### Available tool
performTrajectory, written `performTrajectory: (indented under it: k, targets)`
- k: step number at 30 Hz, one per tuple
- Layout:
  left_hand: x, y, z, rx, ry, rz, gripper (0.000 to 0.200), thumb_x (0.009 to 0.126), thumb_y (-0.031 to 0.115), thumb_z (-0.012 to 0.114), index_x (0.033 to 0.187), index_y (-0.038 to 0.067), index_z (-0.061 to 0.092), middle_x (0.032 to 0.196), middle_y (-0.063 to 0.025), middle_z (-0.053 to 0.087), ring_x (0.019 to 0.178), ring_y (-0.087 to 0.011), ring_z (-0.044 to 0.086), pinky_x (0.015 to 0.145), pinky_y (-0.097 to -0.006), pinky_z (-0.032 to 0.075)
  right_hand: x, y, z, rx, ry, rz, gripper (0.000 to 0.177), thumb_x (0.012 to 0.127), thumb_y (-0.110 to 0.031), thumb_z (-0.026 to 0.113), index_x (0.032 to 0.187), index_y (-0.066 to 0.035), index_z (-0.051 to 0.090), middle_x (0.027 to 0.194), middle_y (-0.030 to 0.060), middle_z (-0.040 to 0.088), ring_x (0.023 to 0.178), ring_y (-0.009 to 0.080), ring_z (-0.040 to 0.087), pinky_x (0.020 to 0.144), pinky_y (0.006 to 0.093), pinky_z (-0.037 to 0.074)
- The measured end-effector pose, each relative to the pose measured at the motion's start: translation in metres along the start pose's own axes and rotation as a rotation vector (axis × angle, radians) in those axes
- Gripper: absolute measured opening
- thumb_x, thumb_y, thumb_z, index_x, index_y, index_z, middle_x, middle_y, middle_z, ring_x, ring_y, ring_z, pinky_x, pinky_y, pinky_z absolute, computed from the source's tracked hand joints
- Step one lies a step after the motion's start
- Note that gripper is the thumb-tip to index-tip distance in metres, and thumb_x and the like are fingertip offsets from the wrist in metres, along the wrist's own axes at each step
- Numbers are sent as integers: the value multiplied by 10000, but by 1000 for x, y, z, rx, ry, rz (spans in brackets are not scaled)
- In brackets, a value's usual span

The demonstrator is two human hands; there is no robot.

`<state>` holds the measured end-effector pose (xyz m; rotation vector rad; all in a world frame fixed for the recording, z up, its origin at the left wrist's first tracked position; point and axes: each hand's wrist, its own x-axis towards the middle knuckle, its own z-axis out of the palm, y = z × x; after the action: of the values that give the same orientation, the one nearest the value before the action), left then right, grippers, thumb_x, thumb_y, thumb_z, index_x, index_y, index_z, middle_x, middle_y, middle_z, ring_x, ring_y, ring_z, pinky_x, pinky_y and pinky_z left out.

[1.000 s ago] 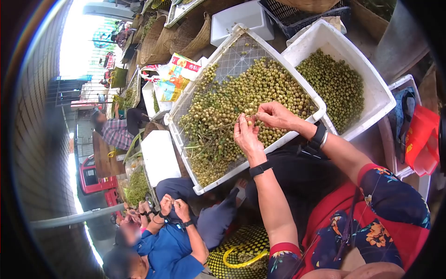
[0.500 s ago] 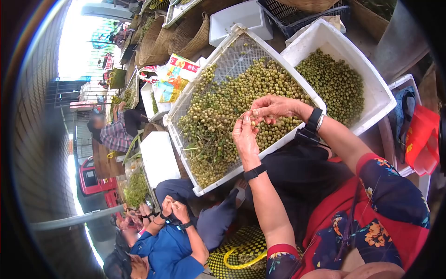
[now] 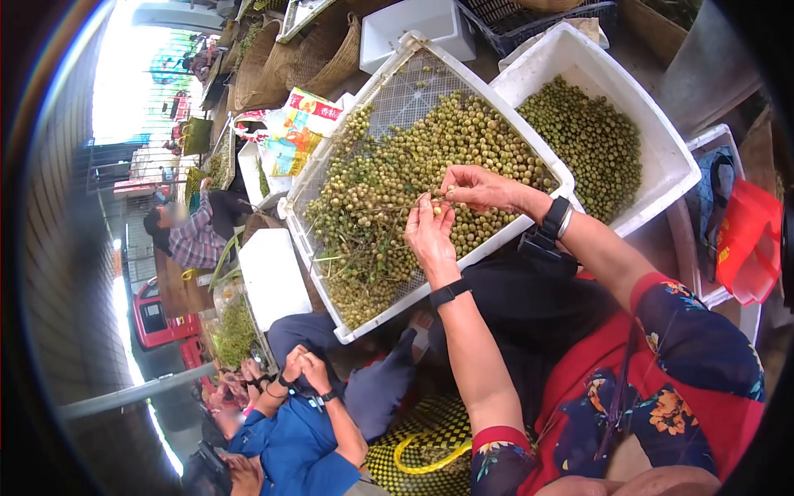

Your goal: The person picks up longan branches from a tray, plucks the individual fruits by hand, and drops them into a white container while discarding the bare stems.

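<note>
My left hand (image 3: 431,236) is closed in a pinch on a thin brown stem with a small round green fruit at the fingertips. Touching or almost touching it, my right hand (image 3: 482,188) has its fingers bent together around the stem's other end, where another small fruit shows. Both hands are above a white mesh-bottomed tray (image 3: 463,272), which holds loose green-brown fruits (image 3: 488,140) and, on its left side, leafy stems (image 3: 356,223). Beside the tray, to the right, a white foam box (image 3: 674,169) holds more green fruits (image 3: 583,136).
A co-worker in blue (image 3: 302,442) sits at lower left, hands together; another in a checked shirt (image 3: 197,236) sits farther off. A white lid (image 3: 275,277), printed bag (image 3: 299,132), red bag (image 3: 747,240), woven yellow-black basket (image 3: 422,438) and empty white box (image 3: 413,35) surround the tray.
The view has shifted slightly, so the tray and boxes appear a little further left and up. My right fingers have drawn closer over the stem; both hands remain at it.
</note>
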<state>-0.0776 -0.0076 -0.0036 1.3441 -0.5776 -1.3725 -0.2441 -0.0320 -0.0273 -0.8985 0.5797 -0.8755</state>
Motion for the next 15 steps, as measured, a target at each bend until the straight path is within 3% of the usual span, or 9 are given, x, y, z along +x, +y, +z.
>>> performTrajectory:
  k: [2,3,6,10,12,13,15]
  targets:
    - [5,-2,-2,-23,26,-22,198,931,180,644,1067,37,638,881,-43,631,784,-181,656,694,-300,573,-2,-2,-4,-270,9,-77,125,899,-139,595,1001,-69,577,811,-12,554,650,90,502,545,241,410]
    - [7,-3,-3,-22,20,-35,193,931,181,644,1059,37,636,902,-50,627,816,-201,659,697,-305,574,6,7,-6,-431,18,-335,147,875,-117,596,1005,-50,581,851,10,568,788,149,549,706,295,458]
    - [13,-5,-8,-4,68,-6,187,938,193,633,1041,38,644,852,-45,635,772,-176,659,667,-292,572,0,5,-12,-577,20,-300,138,871,-110,599,990,-44,578,856,19,574,869,179,558,802,331,454]
    - [27,7,-22,-53,132,-6,179,939,188,630,1027,33,635,852,-59,634,794,-194,668,673,-296,577,-4,5,-19,-577,47,-317,122,874,-105,599,974,-41,572,860,24,574,779,145,567,704,301,489]
    - [33,8,-24,-38,99,4,177,940,181,627,1031,30,622,848,-69,634,808,-207,673,681,-302,580,-8,4,-15,-375,81,-60,122,878,-112,607,962,-37,561,859,23,569,660,106,564,588,260,510]
    - [36,8,-25,-37,99,8,177,940,181,627,1031,30,622,848,-69,634,808,-207,673,681,-302,580,-7,6,-14,-305,103,-96,116,885,-102,615,951,-30,551,850,16,559,586,81,563,510,221,510]
    - [35,9,-25,-60,116,-2,185,939,163,628,1042,11,612,894,-88,637,843,-223,671,719,-308,580,-5,10,-10,-193,151,-157,111,887,-91,617,945,-29,547,849,13,555,606,84,576,532,225,522]
